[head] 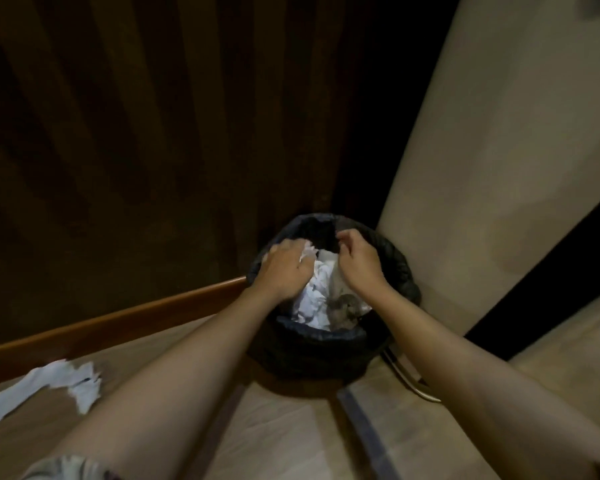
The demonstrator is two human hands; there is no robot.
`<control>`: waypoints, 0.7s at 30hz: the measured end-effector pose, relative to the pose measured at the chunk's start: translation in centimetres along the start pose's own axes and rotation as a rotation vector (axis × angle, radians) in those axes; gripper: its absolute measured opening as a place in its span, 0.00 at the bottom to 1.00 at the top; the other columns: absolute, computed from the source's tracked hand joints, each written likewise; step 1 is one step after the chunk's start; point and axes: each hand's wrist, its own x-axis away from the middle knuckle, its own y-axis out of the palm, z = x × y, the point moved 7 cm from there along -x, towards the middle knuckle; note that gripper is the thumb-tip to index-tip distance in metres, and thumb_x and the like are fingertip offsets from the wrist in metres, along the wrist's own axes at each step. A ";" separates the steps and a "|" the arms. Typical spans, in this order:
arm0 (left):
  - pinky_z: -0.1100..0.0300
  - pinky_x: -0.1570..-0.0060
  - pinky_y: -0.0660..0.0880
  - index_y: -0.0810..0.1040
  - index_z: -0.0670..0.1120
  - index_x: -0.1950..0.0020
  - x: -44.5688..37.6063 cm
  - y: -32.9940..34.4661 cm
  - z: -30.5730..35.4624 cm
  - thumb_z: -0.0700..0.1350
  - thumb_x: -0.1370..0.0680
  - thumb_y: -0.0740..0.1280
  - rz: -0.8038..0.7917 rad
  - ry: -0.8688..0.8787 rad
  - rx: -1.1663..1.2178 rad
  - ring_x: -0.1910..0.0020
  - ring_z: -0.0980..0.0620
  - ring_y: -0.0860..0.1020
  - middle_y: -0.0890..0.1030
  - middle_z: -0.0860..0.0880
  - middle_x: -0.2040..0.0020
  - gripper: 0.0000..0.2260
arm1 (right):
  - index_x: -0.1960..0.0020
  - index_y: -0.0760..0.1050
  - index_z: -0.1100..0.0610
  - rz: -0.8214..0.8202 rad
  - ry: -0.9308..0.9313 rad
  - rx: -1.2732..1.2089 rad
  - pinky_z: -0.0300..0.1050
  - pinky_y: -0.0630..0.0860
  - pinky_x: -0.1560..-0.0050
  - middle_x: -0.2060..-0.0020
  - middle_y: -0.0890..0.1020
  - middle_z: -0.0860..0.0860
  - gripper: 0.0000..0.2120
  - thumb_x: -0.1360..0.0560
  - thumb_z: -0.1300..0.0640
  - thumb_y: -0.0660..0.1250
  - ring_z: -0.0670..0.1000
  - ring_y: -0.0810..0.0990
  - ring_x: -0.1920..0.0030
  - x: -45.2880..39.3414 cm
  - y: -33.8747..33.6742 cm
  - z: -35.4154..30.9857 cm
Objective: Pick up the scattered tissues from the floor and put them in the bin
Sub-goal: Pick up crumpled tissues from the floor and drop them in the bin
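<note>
The dark wooden wall (118,133) stands behind a black-lined bin (326,348) in the corner, holding crumpled white tissues (314,299). More tissue (49,386) lies on the floor (291,427) at left. Over the bin, the left hand (284,268) curls its fingers around a tissue wad; the right hand (359,259) has fingers curled, its contents hidden.

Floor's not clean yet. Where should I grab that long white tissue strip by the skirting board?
Probably at the torn, bunched right end of the tissue strip, from above with the left hand: it lies flat on the floor, so pinching the thicker clump should gather it.
</note>
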 end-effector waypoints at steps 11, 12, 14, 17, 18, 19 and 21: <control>0.54 0.26 0.58 0.64 0.46 0.26 7.2 -6.5 -3.8 0.42 0.18 0.60 0.276 0.049 0.302 0.24 0.49 0.59 0.64 0.46 0.25 0.21 | 0.35 0.73 0.56 0.049 -0.372 -0.005 0.59 0.60 0.28 0.38 0.78 0.54 0.15 0.21 0.58 0.61 0.55 0.70 0.32 5.0 2.1 -11.6; 0.52 0.25 0.57 0.64 0.47 0.25 8.6 -7.3 -5.3 0.42 0.18 0.59 0.287 0.008 0.270 0.24 0.49 0.58 0.64 0.47 0.25 0.20 | 0.34 0.73 0.56 0.009 -0.420 0.015 0.58 0.55 0.25 0.35 0.76 0.54 0.16 0.20 0.57 0.61 0.54 0.68 0.29 6.1 3.4 -13.4; 0.50 0.24 0.52 0.62 0.47 0.25 12.1 -9.1 -8.9 0.41 0.18 0.58 0.324 -0.088 0.179 0.23 0.51 0.56 0.64 0.48 0.24 0.21 | 0.30 0.70 0.56 -0.081 -0.515 0.062 0.54 0.47 0.23 0.30 0.73 0.53 0.18 0.19 0.55 0.59 0.51 0.63 0.26 8.7 6.4 -16.7; 0.51 0.24 0.47 0.61 0.45 0.24 18.5 -11.9 -14.2 0.41 0.18 0.57 0.396 -0.228 0.058 0.23 0.50 0.55 0.63 0.47 0.24 0.22 | 0.25 0.62 0.57 -0.242 -0.669 0.140 0.51 0.43 0.23 0.25 0.65 0.53 0.23 0.17 0.51 0.56 0.50 0.56 0.23 13.2 11.1 -21.0; 0.51 0.24 0.47 0.61 0.44 0.24 20.8 -12.9 -15.9 0.41 0.18 0.57 0.404 -0.281 0.030 0.23 0.50 0.56 0.63 0.46 0.24 0.22 | 0.23 0.59 0.58 -0.309 -0.713 0.172 0.50 0.41 0.23 0.24 0.62 0.54 0.25 0.17 0.50 0.55 0.50 0.54 0.22 14.7 12.7 -22.2; 0.50 0.24 0.48 0.61 0.44 0.24 23.3 -14.0 -17.4 0.41 0.19 0.57 0.409 -0.333 0.004 0.23 0.49 0.56 0.63 0.46 0.24 0.22 | 0.22 0.56 0.57 -0.380 -0.757 0.208 0.50 0.40 0.23 0.23 0.59 0.53 0.26 0.17 0.49 0.54 0.50 0.51 0.22 16.4 14.4 -23.4; 0.48 0.24 0.49 0.61 0.43 0.24 28.2 -15.9 -20.0 0.41 0.19 0.57 0.415 -0.415 -0.036 0.23 0.47 0.57 0.63 0.45 0.24 0.22 | 0.21 0.53 0.57 -0.502 -0.843 0.284 0.51 0.39 0.23 0.21 0.54 0.53 0.27 0.17 0.47 0.53 0.50 0.47 0.21 19.8 17.4 -25.7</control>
